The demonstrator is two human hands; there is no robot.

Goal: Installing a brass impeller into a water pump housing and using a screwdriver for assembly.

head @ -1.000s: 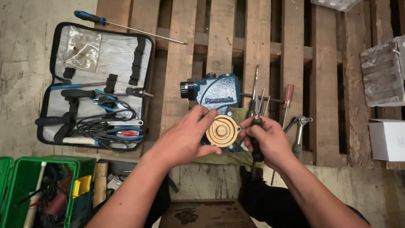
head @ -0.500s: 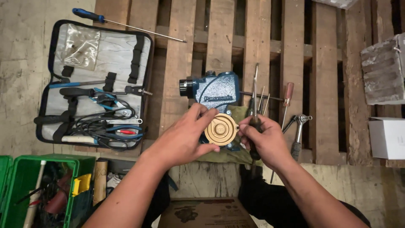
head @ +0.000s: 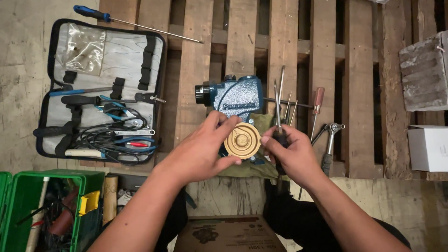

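A blue water pump [head: 238, 100] rests on a wooden pallet [head: 242, 37], with a round brass-coloured cover [head: 242, 140] in front of it. My left hand [head: 200, 151] grips the cover's left edge with thumb and fingers. My right hand [head: 291, 154] touches the cover's right edge while holding a black-handled screwdriver [head: 279, 116], its shaft pointing away from me. An olive cloth [head: 254, 165] lies under the pump.
An open tool case [head: 100, 91] with pliers, cables and screwdrivers lies left. A long blue-handled screwdriver [head: 135, 23] lies above it. Loose tools, a ratchet [head: 329, 144] and a red-handled driver [head: 317, 105] lie right. A green toolbox [head: 28, 210] stands at bottom left, boxes right.
Both hands stay on the brass cover; my left fingers have shifted slightly around its edge. The view has drifted a little.
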